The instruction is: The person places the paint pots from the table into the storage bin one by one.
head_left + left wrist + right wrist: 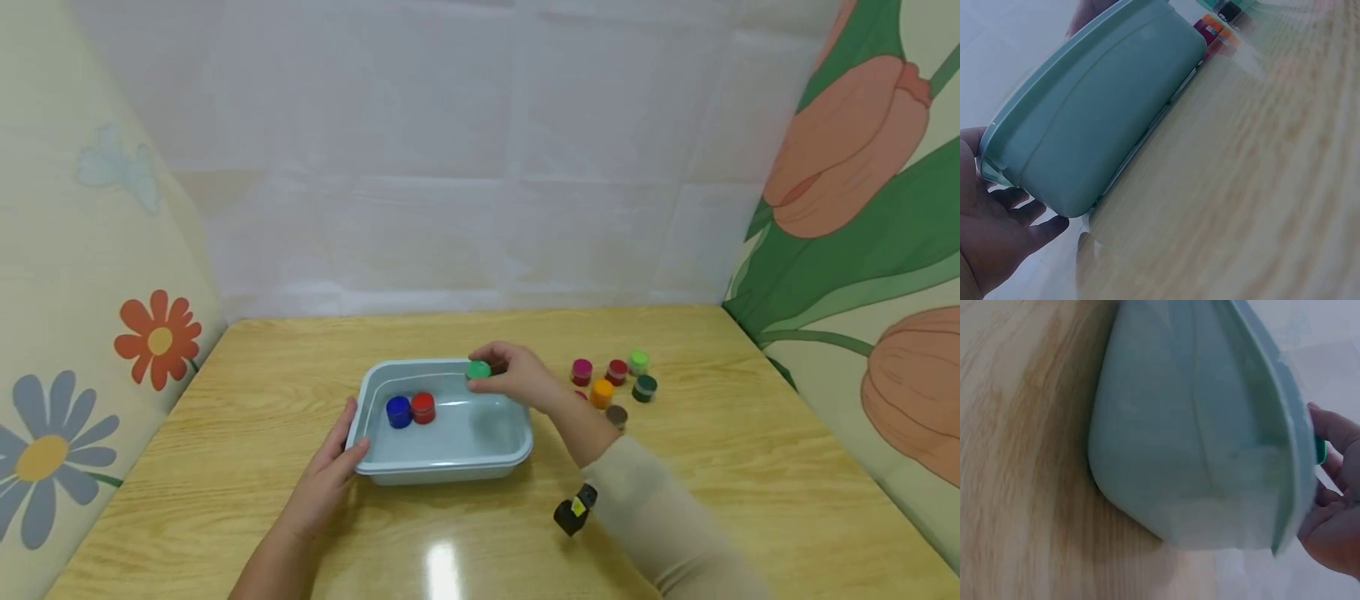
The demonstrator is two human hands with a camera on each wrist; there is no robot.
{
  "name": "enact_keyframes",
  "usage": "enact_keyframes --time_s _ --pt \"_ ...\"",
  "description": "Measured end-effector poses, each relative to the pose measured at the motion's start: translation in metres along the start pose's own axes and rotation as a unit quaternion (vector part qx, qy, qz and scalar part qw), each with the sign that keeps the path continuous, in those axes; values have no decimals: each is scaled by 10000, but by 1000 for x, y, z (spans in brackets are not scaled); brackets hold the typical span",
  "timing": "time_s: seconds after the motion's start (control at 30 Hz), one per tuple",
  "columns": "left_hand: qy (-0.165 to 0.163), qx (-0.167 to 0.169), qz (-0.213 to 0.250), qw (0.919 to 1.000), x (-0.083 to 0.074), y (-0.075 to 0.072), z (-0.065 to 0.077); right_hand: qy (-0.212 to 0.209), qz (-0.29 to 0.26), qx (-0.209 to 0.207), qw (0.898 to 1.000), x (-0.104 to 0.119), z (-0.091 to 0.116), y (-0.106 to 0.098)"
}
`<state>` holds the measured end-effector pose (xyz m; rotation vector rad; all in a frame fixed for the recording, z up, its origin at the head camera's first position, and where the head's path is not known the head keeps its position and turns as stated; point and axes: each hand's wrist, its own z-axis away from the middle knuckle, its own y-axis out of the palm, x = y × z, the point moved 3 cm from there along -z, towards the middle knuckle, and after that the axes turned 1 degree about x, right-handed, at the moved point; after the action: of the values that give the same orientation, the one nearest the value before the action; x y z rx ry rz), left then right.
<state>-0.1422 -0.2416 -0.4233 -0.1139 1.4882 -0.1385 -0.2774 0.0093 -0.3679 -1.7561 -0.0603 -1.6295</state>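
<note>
A pale blue-grey plastic tub stands on the wooden table. My left hand grips its left end, thumb over the rim and fingers along the outside; the left wrist view shows those fingers under the rim. Between thumb and fingers, my right hand pinches a small green paint pot above the tub's back right part. In the right wrist view the tub's wall mostly hides that pot. A blue paint pot and a red paint pot sit side by side inside the tub.
Right of the tub stand several more paint pots, among them an orange pot, a dark green pot and a light green pot. A black device sits by the right sleeve. A white sheet hangs behind the table.
</note>
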Motion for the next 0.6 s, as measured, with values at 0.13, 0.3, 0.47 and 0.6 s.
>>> enact_keyframes --time_s 0.13,0.3,0.47,0.6 --pt "25 -20 -32 10000 -1 1 0 73 82 69 9999 2 -8 14" --pt "57 -21 9 10000 1 0 -1 67 289 149 9994 3 -19 27" --pt "38 -23 33 10000 1 0 -1 154 458 208 9986 3 -25 37" --pt "-16 -52 -2 10000 1 0 0 280 733 218 9967 1 -29 43"
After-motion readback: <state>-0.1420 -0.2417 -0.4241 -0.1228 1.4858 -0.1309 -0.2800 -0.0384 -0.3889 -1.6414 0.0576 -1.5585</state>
